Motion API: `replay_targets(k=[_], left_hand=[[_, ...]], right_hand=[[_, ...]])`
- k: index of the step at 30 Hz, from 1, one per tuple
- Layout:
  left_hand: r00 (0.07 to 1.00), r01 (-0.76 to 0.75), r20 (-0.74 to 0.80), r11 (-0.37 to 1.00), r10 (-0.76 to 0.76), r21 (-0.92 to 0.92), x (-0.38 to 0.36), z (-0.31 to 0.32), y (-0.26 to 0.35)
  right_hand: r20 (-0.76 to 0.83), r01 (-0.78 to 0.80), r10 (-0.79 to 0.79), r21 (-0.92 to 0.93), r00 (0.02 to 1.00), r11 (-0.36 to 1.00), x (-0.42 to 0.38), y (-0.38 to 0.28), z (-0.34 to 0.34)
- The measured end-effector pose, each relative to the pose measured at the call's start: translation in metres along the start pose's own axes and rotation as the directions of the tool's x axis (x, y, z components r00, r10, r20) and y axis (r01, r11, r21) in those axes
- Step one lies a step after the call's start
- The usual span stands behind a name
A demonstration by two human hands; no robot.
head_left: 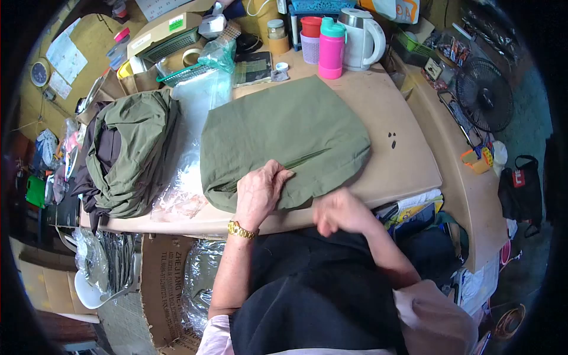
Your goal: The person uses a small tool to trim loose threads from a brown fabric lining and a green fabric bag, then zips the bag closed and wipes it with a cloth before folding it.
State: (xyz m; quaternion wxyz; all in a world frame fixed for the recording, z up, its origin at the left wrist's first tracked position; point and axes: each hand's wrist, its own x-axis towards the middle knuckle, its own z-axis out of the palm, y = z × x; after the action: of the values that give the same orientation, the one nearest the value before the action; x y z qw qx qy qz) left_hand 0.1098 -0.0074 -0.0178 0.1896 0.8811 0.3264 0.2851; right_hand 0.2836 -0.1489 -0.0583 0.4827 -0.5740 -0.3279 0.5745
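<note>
The folded green cloth [287, 142] lies mid-table, long axis left to right. The left hand [260, 195] rests flat, released, on its near edge; the right hand [340, 213], clenched empty, hovers just right.

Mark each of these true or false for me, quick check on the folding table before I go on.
1. The left hand rests flat on the folded green cloth. True.
2. The right hand grips the pink bottle. False: the bottle stands at the far edge of the table, away from both hands.
3. A heap of green and dark cloth lies to the left of the folded piece. True.
4. The white kettle lies on its side. False: it stands upright beside the pink bottle.
5. The left wrist bears a gold watch. True.
</note>
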Motion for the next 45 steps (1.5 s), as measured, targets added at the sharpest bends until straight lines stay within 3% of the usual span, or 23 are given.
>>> replay_targets(k=[1, 2, 3, 4, 5, 7, 9, 11, 12, 13, 15, 19, 23, 25, 27, 29, 33, 35, 36, 39, 41, 43, 45], left_hand=[[1.0, 0.004, -0.012, 1.0, -0.004, 0.002, 0.002, -0.001, -0.001], [1.0, -0.031, -0.003, 0.999, 0.031, 0.025, 0.001, -0.002, -0.002], [0.998, -0.065, 0.012, 0.997, 0.064, 0.045, -0.002, -0.002, -0.003], [0.997, -0.066, 0.033, 0.997, 0.065, 0.045, -0.002, -0.006, 0.007], [0.994, -0.109, 0.021, 0.992, 0.108, 0.063, -0.004, -0.001, 0.006], [0.91, -0.303, -0.287, 0.952, 0.3, 0.035, -0.005, -0.003, 0.017], [0.833, -0.307, -0.482, 0.952, 0.27, 0.003, -0.028, -0.006, 0.025], [0.954, -0.242, -0.224, 0.955, 0.202, -0.171, -0.077, 0.007, 0.02], [0.998, 0.046, 0.069, 0.869, -0.014, -0.492, -0.087, 0.009, 0.024], [0.905, 0.385, 0.407, 0.641, -0.123, -0.664, -0.091, 0.013, 0.028], [0.926, 0.346, 0.314, 0.142, -0.209, -0.927, -0.09, 0.04, 0.019], [0.828, 0.231, 0.359, -0.322, -0.431, -0.918, -0.072, 0.052, -0.005], [0.869, 0.221, 0.332, -0.312, -0.368, -0.924, -0.078, 0.059, -0.013], [0.863, 0.13, 0.341, -0.489, -0.372, -0.862, -0.078, 0.05, 0.016], [0.841, 0.078, 0.329, -0.506, -0.429, -0.859, -0.073, 0.045, 0.023], [0.758, 0.245, 0.396, -0.337, -0.518, -0.909, -0.066, 0.041, 0.008], [0.735, 0.007, 0.299, -0.435, -0.608, -0.901, -0.067, 0.036, -0.011], [0.733, 0.026, 0.268, -0.369, -0.626, -0.929, -0.068, 0.032, -0.008], [0.73, 0.049, 0.24, -0.302, -0.639, -0.952, -0.07, 0.031, -0.006], [0.685, 0.046, 0.255, -0.309, -0.683, -0.95, -0.067, 0.035, 0.0], [0.734, -0.046, 0.262, -0.429, -0.627, -0.902, -0.07, 0.028, -0.012], [0.757, -0.11, 0.261, -0.511, -0.599, -0.852, -0.077, 0.032, -0.041], [0.761, -0.076, 0.245, -0.458, -0.6, -0.886, -0.08, 0.031, -0.034]], right_hand=[[0.118, -0.059, 0.149, -0.553, 0.982, 0.831, -0.01, -0.009, 0.001], [0.047, 0.077, -0.064, -0.768, 0.997, 0.635, -0.038, -0.051, 0.026], [0.052, 0.076, -0.056, -0.768, 0.997, 0.635, -0.039, -0.061, 0.04], [0.039, 0.298, -0.524, -0.857, 0.851, 0.42, -0.035, -0.07, 0.049], [0.103, 0.385, -0.864, -0.916, 0.493, 0.11, -0.029, -0.078, 0.053], [0.092, 0.407, -0.853, -0.901, 0.513, 0.147, 0.009, -0.06, 0.039], [0.165, 0.46, -0.754, -0.865, 0.636, 0.199, 0.036, -0.053, 0.019], [0.183, 0.479, -0.768, -0.86, 0.614, 0.178, 0.035, -0.066, 0.02], [0.159, 0.471, -0.768, -0.859, 0.62, 0.202, 0.035, -0.068, 0.019], [0.133, 0.46, -0.765, -0.858, 0.63, 0.229, 0.034, -0.07, 0.02], [0.135, 0.461, -0.766, -0.858, 0.628, 0.226, 0.031, -0.072, 0.025], [0.063, 0.491, -0.794, -0.814, 0.604, 0.31, 0.025, -0.071, 0.032], [0.019, 0.449, -0.821, -0.844, 0.571, 0.293, 0.021, -0.063, 0.033], [0.047, 0.438, -0.817, -0.861, 0.575, 0.259, 0.022, -0.061, 0.031], [0.073, 0.428, -0.81, -0.874, 0.582, 0.23, 0.021, -0.058, 0.032], [0.106, 0.442, -0.826, -0.878, 0.553, 0.184, 0.02, -0.056, 0.036], [0.079, 0.408, -0.774, -0.881, 0.628, 0.241, 0.015, -0.055, 0.032], [0.061, 0.308, -0.855, -0.944, 0.515, 0.118, 0.012, -0.057, 0.041], [0.062, 0.309, -0.851, -0.944, 0.521, 0.12, 0.012, -0.059, 0.046], [0.208, 0.384, -0.847, -0.923, 0.489, -0.005, 0.011, -0.061, 0.052], [0.213, 0.406, -0.751, -0.91, 0.626, 0.08, 0.009, -0.063, 0.039], [0.2, 0.415, -0.722, -0.9, 0.662, 0.131, 0.001, -0.067, 0.024], [0.119, 0.204, -0.5, -0.972, 0.858, 0.119, -0.004, -0.069, 0.016]])
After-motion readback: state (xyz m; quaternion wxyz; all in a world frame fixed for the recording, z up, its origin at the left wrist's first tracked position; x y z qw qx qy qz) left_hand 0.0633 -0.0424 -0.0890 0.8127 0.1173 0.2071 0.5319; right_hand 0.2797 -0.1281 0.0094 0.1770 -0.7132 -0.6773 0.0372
